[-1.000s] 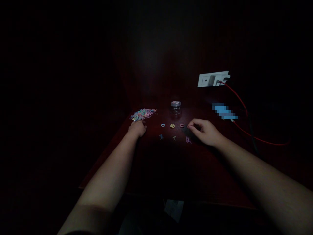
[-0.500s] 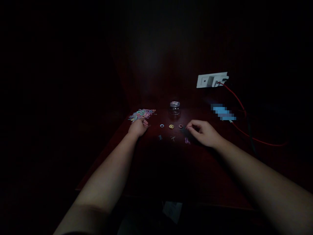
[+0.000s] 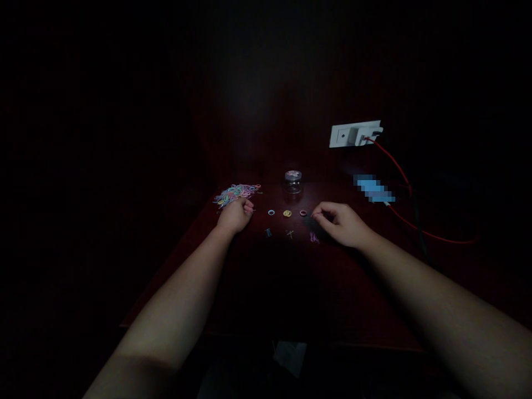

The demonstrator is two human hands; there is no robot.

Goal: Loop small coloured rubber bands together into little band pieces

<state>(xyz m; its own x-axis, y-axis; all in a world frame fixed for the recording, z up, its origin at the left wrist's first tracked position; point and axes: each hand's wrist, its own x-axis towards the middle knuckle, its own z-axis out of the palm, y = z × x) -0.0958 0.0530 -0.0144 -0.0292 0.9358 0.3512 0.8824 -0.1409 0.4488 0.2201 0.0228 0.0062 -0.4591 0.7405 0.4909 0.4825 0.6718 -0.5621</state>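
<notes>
A heap of small coloured rubber bands (image 3: pixel 236 193) lies at the far left of a dark red table (image 3: pixel 316 299). My left hand (image 3: pixel 235 215) rests just in front of the heap, fingers curled together in a pinch; what they hold is too small to see. Three little rings lie in a row: blue (image 3: pixel 271 212), yellow (image 3: pixel 287 213) and pink (image 3: pixel 303 213). My right hand (image 3: pixel 339 223) sits right of the pink ring with its fingers curled over the table, close to a purple band (image 3: pixel 315 238). Two more small bits (image 3: pixel 268 232) (image 3: pixel 290 234) lie in front of the rings.
A small glass jar (image 3: pixel 292 182) stands behind the rings. A white wall socket (image 3: pixel 353 134) with a plug feeds a red cable (image 3: pixel 409 205) running across the right side of the table. A blurred blue object (image 3: pixel 373 188) lies near the cable. The room is very dark.
My left hand has drawn back slightly from the heap and closed its fingers into a pinch. The right hand has hardly moved. The view has drifted a little.
</notes>
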